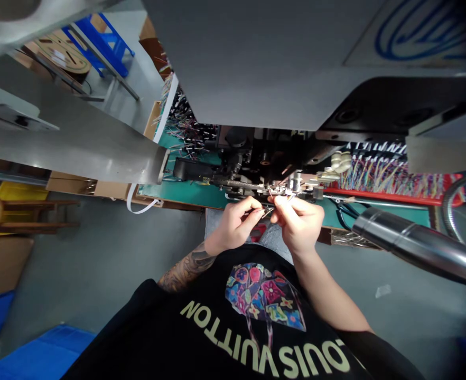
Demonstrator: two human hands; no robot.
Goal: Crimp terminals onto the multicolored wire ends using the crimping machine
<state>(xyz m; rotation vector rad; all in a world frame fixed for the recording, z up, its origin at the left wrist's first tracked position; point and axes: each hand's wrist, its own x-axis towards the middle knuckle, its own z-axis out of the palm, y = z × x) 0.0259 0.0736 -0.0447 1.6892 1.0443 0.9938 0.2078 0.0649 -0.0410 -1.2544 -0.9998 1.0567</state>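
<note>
Both hands meet at the front of a crimping-type machine [264, 155], close under its dark head. My left hand [239, 224] is closed in a pinch on thin wires [268, 212] that run between the two hands. Beside it, my right hand [298, 221] is also pinched, its fingertips on fine wire ends [271, 195] just before the machine's metal die area [292, 184]. How many wires each hand holds is too small to tell. The fingertips are near the metal parts; whether they touch them I cannot tell.
A red tray [399, 196] full of multicoloured wires stands on the green bench [193, 196] at right. More wire bundles [185, 124] lie behind at left. A shiny metal tube [415, 243] juts in from the right, and a grey machine cover [249, 63] hangs overhead. A wooden stool [27, 216] is at left.
</note>
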